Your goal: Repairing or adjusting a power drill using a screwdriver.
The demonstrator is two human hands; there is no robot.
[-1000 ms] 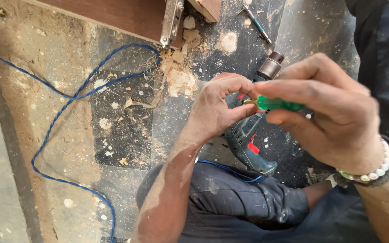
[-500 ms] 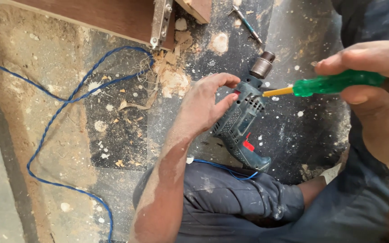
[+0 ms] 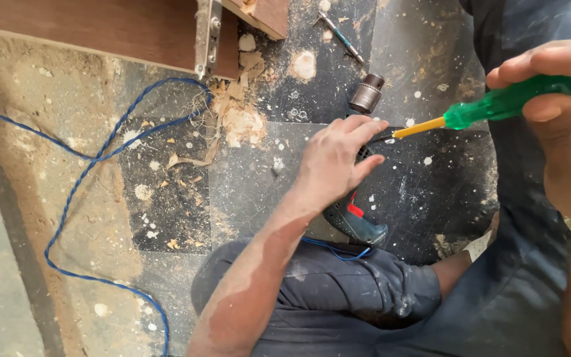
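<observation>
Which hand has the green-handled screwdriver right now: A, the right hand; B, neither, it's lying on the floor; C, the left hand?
A: the right hand grips the green-handled screwdriver, while the left hand rests on the electric drill.

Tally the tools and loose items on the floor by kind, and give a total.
Electric drills: 1, teal, under the left hand, drill
Screwdrivers: 1, green handle, in the right hand, screwdriver
Drill bits: 1, drill bit on the floor
Blue cords: 1, blue cord
Wooden boards: 1, wooden board with metal hinge
Total: 5
</observation>
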